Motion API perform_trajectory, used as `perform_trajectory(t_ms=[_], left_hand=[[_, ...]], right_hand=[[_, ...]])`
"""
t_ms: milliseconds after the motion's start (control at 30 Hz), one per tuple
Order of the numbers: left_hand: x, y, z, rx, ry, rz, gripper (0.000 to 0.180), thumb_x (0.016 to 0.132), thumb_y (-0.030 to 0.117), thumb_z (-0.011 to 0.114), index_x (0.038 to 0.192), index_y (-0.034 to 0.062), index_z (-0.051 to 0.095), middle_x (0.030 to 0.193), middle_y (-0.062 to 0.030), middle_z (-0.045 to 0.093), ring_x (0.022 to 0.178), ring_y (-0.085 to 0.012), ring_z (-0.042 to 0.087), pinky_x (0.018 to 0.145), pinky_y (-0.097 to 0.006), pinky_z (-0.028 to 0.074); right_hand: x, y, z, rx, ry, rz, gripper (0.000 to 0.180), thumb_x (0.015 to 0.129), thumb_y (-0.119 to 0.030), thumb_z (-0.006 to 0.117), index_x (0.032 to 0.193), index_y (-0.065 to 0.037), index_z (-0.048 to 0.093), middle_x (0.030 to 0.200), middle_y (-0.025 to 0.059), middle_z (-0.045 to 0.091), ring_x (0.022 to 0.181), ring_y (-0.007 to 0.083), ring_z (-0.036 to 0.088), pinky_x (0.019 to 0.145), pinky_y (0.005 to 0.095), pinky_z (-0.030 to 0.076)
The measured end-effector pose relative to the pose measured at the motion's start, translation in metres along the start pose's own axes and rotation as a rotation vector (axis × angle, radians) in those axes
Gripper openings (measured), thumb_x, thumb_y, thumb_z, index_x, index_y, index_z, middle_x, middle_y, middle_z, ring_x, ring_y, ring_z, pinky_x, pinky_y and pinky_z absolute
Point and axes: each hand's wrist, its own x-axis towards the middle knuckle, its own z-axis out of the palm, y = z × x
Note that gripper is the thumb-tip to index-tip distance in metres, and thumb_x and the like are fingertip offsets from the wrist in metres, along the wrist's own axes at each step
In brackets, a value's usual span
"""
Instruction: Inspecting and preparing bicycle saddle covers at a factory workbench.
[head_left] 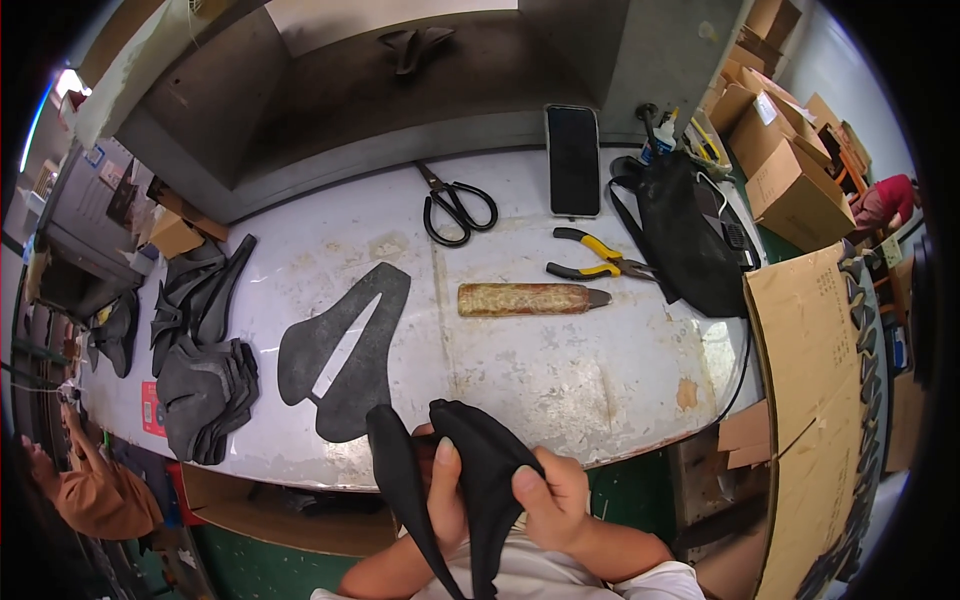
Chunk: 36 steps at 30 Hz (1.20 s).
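Note:
A soft black shoe upper [482, 450], pointed at the front with two long tails, hangs between my hands at the table's near edge. My left hand [447, 490] is closed on its middle, thumb up, some fingers hidden behind the material. My right hand [552, 500] pinches the right side with thumb and fingers. Just beyond lies a flat grey U-shaped piece [362, 385] with a slit down its middle. To the left sit a stack of grey cut pieces [205, 395] and several folded dark uppers [195, 295].
Black-handled scissors [458, 210], a phone [573, 160], yellow-and-black pliers [600, 262] and a worn wood-handled tool [525, 299] lie across the table. A black bag [690, 240] rests at the right, beside a tall cardboard sheet [810, 360]. Other people work at far left and right.

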Motion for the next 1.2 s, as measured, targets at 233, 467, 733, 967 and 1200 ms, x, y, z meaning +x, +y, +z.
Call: perform_trajectory(t_ms=[233,467,733,967,1200], left_hand=[[0.03,0.017,-0.051,-0.322,-0.364,-0.133,0.053,0.099,0.045,0.041,0.101,-0.0045,0.057,0.098,-0.017,0.063,0.083,-0.0221,0.061,0.075,-0.031,0.049],[0.024,0.059,-0.041,0.616,-0.297,0.438,0.014,0.087,0.008,0.068,0.081,-0.0047,0.067,0.063,-0.0053,0.056,0.058,-0.0122,0.05,0.055,-0.025,0.038],[0.015,0.053,-0.012,0.664,-0.318,0.63,0.011,0.086,0.008,0.065,0.08,-0.0002,0.071,0.064,-0.0082,0.062,0.053,-0.0203,0.056,0.049,-0.031,0.043],[0.017,0.064,-0.002,0.792,-0.481,0.507,0.019,0.076,0.012,0.081,0.078,0.0028,0.064,0.075,-0.0052,0.058,0.066,-0.0162,0.054,0.059,-0.028,0.042],[0.024,0.041,-0.02,0.019,-0.577,-0.327,0.014,0.087,0.012,0.072,0.08,0.006,0.062,0.076,0.0026,0.055,0.068,-0.0054,0.047,0.06,-0.023,0.037]], right_hand=[[-0.001,0.006,-0.034,0.583,0.019,0.097,0.038,0.096,-0.034,0.061,0.084,0.002,0.057,0.075,0.0025,0.058,0.065,0.0072,0.05,0.056,0.0235,0.04],[0.021,0.001,-0.047,-0.487,0.274,-0.261,0.017,0.084,-0.009,0.07,0.091,0.001,0.058,0.082,0.0107,0.062,0.069,0.0163,0.056,0.061,0.0297,0.045],[-0.004,-0.036,0.0,-0.431,-0.271,-0.219,0.061,0.088,-0.007,0.065,0.138,0.008,0.033,0.102,0.0202,0.064,0.085,0.0246,0.064,0.079,0.033,0.051],[-0.008,-0.023,-0.012,-0.508,-0.135,-0.299,0.054,0.082,-0.007,0.074,0.128,0.01,0.048,0.09,0.0206,0.066,0.064,0.0266,0.066,0.059,0.0324,0.055],[-0.003,-0.021,-0.013,-0.461,-0.177,-0.436,0.062,0.082,0.002,0.072,0.133,0.006,0.037,0.067,0.0071,0.058,0.058,0.0116,0.053,0.055,0.024,0.041]])
